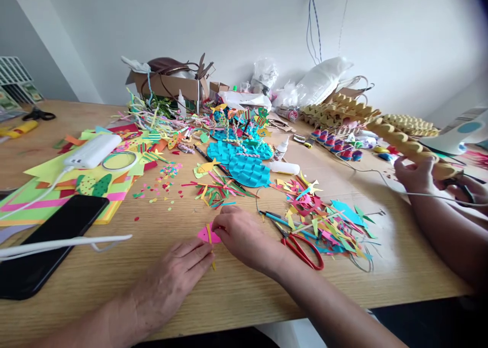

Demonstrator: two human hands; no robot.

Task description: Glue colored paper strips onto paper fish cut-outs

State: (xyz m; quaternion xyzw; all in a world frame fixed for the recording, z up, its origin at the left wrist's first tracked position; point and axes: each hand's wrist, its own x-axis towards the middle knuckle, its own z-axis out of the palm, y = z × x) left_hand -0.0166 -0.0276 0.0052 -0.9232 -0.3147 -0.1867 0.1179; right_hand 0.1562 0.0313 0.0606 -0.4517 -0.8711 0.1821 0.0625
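Note:
A small pink paper fish (pixel 205 234) lies flat on the wooden table, with a narrow yellow strip (pixel 209 234) laid across it. My left hand (pixel 173 272) rests on the table with its fingers stretched out, the tips at the fish's lower left edge. From the right, my right hand (pixel 240 236) reaches over the fish's right end, fingers bent together in a pinch. What those fingertips hold, if anything, is hidden. The strip's lower end shows past my left fingertips.
Red-handled scissors (pixel 301 251) and a blue pen (pixel 285 221) lie beside paper scraps (pixel 328 226) to the right. A black phone (pixel 49 246) is at left. At far right, another person's hands hold an egg carton (pixel 404 145) and scissors. Blue carton pieces (pixel 247 170) stand behind.

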